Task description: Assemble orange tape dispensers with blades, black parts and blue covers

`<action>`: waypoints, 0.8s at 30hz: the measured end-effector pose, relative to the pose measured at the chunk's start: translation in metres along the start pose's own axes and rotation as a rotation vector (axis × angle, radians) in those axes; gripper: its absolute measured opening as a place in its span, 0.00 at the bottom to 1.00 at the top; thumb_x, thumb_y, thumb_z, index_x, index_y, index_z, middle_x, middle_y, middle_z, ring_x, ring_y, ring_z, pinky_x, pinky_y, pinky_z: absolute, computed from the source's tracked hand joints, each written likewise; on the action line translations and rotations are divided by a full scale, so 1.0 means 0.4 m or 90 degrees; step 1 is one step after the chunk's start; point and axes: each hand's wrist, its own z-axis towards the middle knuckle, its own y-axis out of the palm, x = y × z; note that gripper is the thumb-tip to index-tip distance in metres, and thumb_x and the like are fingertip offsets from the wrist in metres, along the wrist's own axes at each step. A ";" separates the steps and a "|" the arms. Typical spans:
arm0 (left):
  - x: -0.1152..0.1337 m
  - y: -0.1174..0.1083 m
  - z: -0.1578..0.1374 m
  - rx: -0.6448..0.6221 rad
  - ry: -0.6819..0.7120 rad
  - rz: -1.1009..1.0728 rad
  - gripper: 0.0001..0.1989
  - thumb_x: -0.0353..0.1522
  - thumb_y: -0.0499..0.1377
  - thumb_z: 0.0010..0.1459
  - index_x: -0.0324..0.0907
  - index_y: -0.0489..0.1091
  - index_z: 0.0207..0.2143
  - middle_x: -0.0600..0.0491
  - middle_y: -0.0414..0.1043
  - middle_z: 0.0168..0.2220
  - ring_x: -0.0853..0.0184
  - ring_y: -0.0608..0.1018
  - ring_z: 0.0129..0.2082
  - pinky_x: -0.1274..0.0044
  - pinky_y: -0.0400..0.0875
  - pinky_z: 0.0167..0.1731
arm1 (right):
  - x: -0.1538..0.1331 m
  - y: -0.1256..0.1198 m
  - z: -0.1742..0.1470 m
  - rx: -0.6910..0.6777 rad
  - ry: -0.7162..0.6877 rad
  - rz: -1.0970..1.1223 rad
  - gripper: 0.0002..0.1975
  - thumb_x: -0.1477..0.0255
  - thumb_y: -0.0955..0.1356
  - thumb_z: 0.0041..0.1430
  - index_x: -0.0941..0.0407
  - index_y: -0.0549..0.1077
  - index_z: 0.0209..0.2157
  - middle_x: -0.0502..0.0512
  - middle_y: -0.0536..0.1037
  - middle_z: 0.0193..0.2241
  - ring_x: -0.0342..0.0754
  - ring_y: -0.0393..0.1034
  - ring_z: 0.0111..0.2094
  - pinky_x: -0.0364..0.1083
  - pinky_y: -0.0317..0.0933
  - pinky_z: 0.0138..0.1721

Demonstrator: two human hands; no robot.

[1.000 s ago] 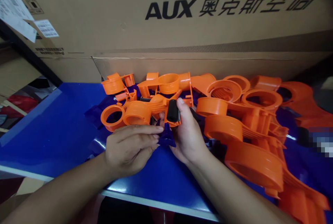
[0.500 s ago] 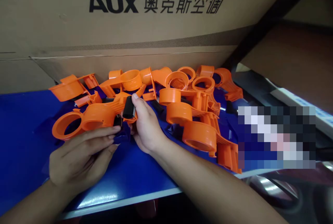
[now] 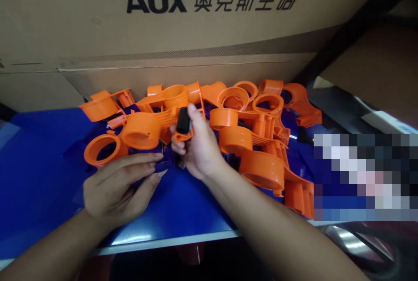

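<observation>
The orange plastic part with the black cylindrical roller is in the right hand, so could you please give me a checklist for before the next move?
1. Right hand gripping the orange plastic part: ok, fingers wrapped around it.
2. Black cylindrical roller in sight: ok, beside the right thumb.
3. Left hand holding the dark blue plastic piece: ok, pinched at the fingertips.
4. Dark blue plastic piece joined to the orange part: cannot tell, the view there is too dark.
5. Glossy blue tabletop free of loose items: not ok, orange plastic ring-shaped parts lie nearby.
</observation>
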 end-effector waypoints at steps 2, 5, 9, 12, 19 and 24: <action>0.013 0.008 0.020 0.040 0.024 0.044 0.16 0.25 0.76 0.56 0.47 0.79 0.43 0.56 0.88 0.45 0.64 0.91 0.40 0.77 0.89 0.39 | -0.028 -0.001 0.017 -0.009 -0.022 0.011 0.30 0.38 0.75 0.55 0.50 0.67 0.31 0.44 0.73 0.22 0.37 0.54 0.16 0.41 0.44 0.17; 0.023 0.019 0.043 0.056 0.025 0.035 0.13 0.25 0.75 0.57 0.45 0.78 0.40 0.55 0.89 0.41 0.65 0.91 0.38 0.78 0.88 0.39 | -0.066 -0.002 0.038 0.002 -0.058 0.013 0.31 0.37 0.74 0.54 0.50 0.68 0.31 0.45 0.74 0.23 0.38 0.55 0.16 0.43 0.47 0.18; 0.017 0.025 0.053 0.083 -0.002 0.004 0.11 0.26 0.74 0.58 0.45 0.77 0.39 0.54 0.89 0.40 0.64 0.91 0.39 0.77 0.88 0.40 | -0.092 0.002 0.051 0.032 -0.081 -0.021 0.29 0.38 0.74 0.56 0.50 0.71 0.33 0.45 0.74 0.23 0.38 0.57 0.17 0.44 0.48 0.19; 0.014 0.026 0.059 0.099 -0.016 -0.023 0.10 0.26 0.73 0.59 0.45 0.78 0.40 0.53 0.89 0.40 0.64 0.90 0.38 0.75 0.88 0.40 | -0.099 0.012 0.063 0.047 -0.101 -0.075 0.29 0.36 0.70 0.58 0.49 0.72 0.34 0.46 0.73 0.23 0.40 0.60 0.19 0.45 0.49 0.21; 0.029 0.022 0.074 -0.083 -0.058 -0.136 0.05 0.26 0.68 0.60 0.44 0.77 0.34 0.54 0.84 0.31 0.68 0.86 0.29 0.78 0.81 0.30 | -0.113 0.034 0.093 0.067 -0.116 -0.080 0.29 0.39 0.65 0.65 0.50 0.69 0.28 0.46 0.73 0.21 0.38 0.55 0.19 0.46 0.49 0.22; 0.026 0.021 0.062 -0.375 -0.228 -0.192 0.05 0.27 0.68 0.60 0.45 0.79 0.36 0.60 0.81 0.26 0.72 0.80 0.22 0.82 0.72 0.22 | -0.095 0.030 0.078 0.062 -0.084 -0.043 0.25 0.44 0.69 0.65 0.51 0.69 0.28 0.46 0.72 0.22 0.37 0.53 0.18 0.44 0.44 0.20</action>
